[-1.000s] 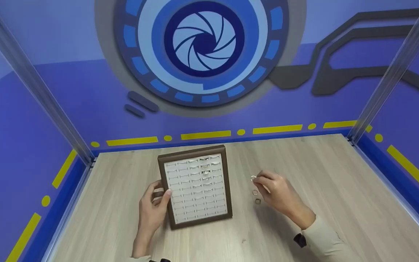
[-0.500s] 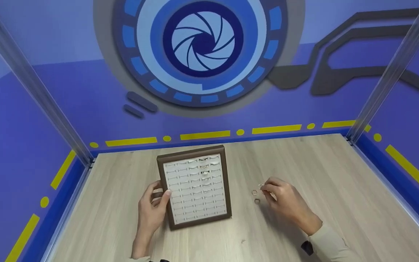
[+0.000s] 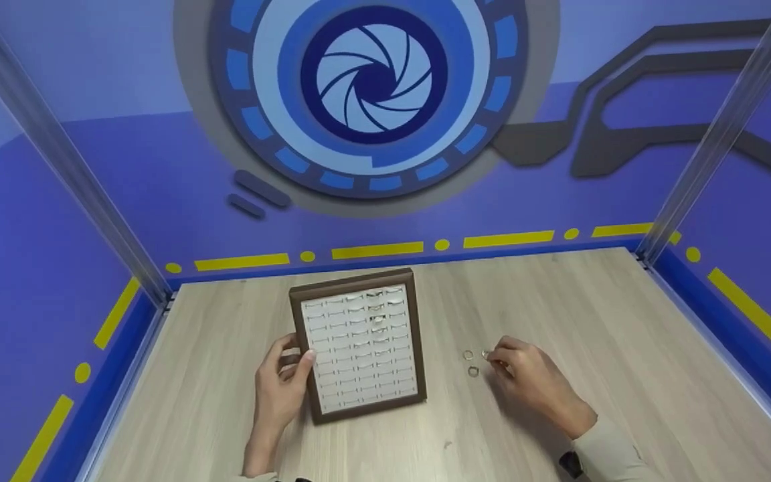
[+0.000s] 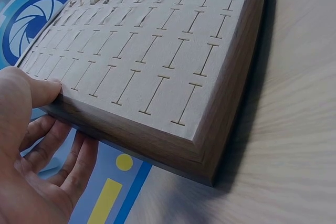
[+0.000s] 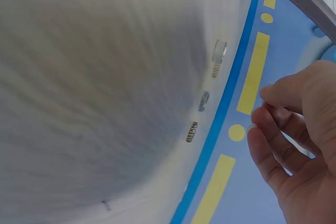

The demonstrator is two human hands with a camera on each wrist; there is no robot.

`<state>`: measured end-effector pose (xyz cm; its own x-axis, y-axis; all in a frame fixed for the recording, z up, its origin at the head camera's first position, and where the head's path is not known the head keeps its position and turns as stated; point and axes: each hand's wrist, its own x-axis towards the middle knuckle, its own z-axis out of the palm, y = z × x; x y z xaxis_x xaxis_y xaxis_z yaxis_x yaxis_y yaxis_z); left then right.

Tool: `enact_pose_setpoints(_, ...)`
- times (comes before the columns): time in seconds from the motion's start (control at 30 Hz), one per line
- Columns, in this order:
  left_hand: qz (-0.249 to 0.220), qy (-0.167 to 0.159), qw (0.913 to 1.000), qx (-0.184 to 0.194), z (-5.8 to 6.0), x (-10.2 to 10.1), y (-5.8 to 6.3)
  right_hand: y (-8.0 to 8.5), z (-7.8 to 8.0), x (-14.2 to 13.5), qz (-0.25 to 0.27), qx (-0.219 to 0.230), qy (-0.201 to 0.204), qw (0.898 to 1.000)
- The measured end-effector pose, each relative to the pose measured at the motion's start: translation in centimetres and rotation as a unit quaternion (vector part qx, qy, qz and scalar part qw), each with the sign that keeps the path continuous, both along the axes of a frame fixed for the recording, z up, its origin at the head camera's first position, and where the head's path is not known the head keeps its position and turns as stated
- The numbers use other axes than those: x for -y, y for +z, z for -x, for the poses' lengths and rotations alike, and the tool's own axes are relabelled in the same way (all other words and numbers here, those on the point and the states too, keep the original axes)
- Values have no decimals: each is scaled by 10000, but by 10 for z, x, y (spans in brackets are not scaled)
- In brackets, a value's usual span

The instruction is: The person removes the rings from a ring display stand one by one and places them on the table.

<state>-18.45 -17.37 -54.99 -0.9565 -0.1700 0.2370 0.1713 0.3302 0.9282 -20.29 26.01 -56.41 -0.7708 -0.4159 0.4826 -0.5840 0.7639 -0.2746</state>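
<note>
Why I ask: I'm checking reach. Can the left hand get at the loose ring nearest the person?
Probably not: the left hand grips the ring display tray, which is between it and that ring.

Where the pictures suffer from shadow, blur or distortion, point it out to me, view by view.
Head: fairly even light, a soft shadow near the right hand, the loose rings too small for fine detail; left wrist: a dark shadow beside the ring display, the grain of the table soft and streaky; right wrist: a broad dim patch across the table, its grain smeared.
</note>
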Motion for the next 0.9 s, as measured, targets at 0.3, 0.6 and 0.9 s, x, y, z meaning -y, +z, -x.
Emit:
enact_pose_setpoints(0.3,-21,41,10000,-68,0,-1,0,-5,-1,-3,-119,454,-202,9987)
enact_pose_setpoints(0.6,84,87,9998,134,1,0,1,-9,0,-3,-156,938,-238,9952)
enact_pose_setpoints(0.9,109,74,9998,134,0,-1,1,-12,1,-4,-177,895,-23,9958)
